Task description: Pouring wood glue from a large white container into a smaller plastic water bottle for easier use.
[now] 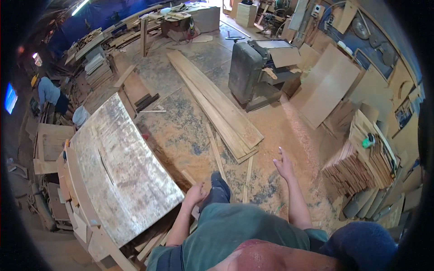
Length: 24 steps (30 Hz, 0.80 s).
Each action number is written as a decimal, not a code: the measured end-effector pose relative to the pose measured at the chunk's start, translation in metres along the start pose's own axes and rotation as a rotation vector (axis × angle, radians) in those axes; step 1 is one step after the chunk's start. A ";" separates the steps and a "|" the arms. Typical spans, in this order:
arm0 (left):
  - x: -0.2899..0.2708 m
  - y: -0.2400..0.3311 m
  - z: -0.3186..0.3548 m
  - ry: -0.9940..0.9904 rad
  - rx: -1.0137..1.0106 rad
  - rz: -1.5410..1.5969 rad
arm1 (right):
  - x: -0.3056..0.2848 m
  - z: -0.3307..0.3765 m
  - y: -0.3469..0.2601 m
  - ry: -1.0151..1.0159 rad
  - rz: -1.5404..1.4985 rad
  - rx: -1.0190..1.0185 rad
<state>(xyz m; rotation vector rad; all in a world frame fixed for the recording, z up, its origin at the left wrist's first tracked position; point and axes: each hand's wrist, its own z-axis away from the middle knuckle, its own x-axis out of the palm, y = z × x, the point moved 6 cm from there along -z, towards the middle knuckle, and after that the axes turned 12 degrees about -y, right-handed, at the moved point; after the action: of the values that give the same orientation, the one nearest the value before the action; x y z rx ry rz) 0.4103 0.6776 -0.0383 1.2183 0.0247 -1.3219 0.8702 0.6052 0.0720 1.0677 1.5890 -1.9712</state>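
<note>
My left hand (196, 194) hangs beside the right corner of a worn metal-topped table (129, 162), its fingers curled in and no object showing in them. To the right, my right hand (284, 166) is held out over the sawdust-covered floor, fingers apart and holding nothing. Ahead of me, long wooden boards (214, 104) lie stacked on the floor, their near ends closest to my right hand. Thin wooden strips (216, 151) lie by the near end of the boards. My dark shoe (219, 179) shows between my hands.
A large grey machine (248, 72) stands beyond the boards. At right is a pile of cut wood pieces (350, 165) with a green-and-white object (368, 141) on top. Big panels (327, 86) lean behind it. Another person (49, 92) bends at far left, near a white bucket (81, 116).
</note>
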 end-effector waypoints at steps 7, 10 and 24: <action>-0.219 0.003 -0.162 0.106 -0.085 -0.021 | 0.021 -0.260 -0.049 -0.125 -0.386 -0.063; -0.299 -0.003 -0.213 0.207 -0.049 -0.029 | 0.017 -0.369 -0.104 -0.169 -0.533 -0.093; -0.399 -0.300 -0.416 -0.252 -0.703 -0.009 | 0.000 -0.826 -0.205 0.030 -0.422 -0.297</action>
<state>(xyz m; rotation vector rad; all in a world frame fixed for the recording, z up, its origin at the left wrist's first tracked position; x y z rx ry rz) 0.3057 1.3062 -0.1650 0.4553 0.2905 -1.3059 0.9853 1.4448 0.1500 0.6897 2.1823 -1.8795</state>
